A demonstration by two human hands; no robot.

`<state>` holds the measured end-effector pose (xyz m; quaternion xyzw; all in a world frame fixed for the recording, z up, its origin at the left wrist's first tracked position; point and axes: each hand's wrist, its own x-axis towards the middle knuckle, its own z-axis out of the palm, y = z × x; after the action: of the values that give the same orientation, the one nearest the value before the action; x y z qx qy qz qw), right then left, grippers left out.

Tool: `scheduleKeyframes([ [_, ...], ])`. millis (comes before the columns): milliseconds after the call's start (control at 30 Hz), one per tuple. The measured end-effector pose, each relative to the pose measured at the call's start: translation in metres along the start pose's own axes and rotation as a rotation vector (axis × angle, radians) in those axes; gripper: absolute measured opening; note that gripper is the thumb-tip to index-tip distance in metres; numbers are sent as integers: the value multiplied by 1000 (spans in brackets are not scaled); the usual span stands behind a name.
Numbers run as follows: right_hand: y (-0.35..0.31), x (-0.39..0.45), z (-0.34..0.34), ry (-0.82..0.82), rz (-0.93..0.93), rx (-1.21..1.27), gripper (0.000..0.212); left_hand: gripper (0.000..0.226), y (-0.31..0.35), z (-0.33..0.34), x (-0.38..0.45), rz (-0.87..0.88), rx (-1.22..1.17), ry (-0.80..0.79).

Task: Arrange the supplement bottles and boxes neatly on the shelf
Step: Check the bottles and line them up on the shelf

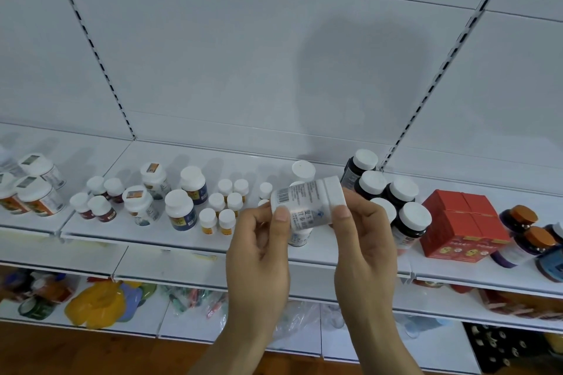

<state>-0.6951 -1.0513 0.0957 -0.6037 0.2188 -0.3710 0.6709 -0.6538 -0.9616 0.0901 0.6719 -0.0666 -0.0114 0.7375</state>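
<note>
White slotted-panel shelving fills the view, with the main shelf (170,240) carrying the stock. Both hands are raised in front of this shelf, gripping one white bottle (304,202) that lies on its side above the shelf's front half, cap toward the right. The left hand (262,250) pinches the bottle's base end, thumb over the label near the barcode; the right hand (365,243) is closed on the white cap end. Behind the held bottle, two similar white bottles (303,172) stand on the shelf. To the right of the held bottle stand dark bottles with white caps (399,195), then red boxes (463,222), then orange-capped bottles (524,219). To its left stand small yellow-labelled bottles (225,207), blue-labelled bottles (185,201) and small red-labelled bottles (97,201). Lower shelves below hold blurred packets, contents not legible.
</note>
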Motion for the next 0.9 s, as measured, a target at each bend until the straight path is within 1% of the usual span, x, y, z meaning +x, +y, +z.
scheduleKeyframes([
  [100,-2,0,-1,-15,-23,49,35,24,-1,-2,2,-19,54,-9],
  [233,-1,5,-3,4,8,25,19,21,3,0,-2,-6,-2,-23],
  [333,-1,4,-4,17,21,21,17,20,3,1,-1,-5,-40,-10],
  [400,-2,4,-3,32,8,19,20,23,1,1,-1,-22,-30,-17],
  [467,-2,4,-2,44,-18,16,29,25,-2,1,-1,-74,-24,-38],
  [567,-1,3,-2,30,-94,-15,43,20,-5,3,0,-210,-86,-84],
  [667,2,1,-5,2,-212,-128,57,20,-4,6,4,-341,-150,-128],
  [767,5,0,-7,-32,-322,-215,58,25,-4,8,4,-407,-215,-138],
  [900,9,1,-10,-44,-402,-299,55,27,-6,9,4,-437,-225,-154],
])
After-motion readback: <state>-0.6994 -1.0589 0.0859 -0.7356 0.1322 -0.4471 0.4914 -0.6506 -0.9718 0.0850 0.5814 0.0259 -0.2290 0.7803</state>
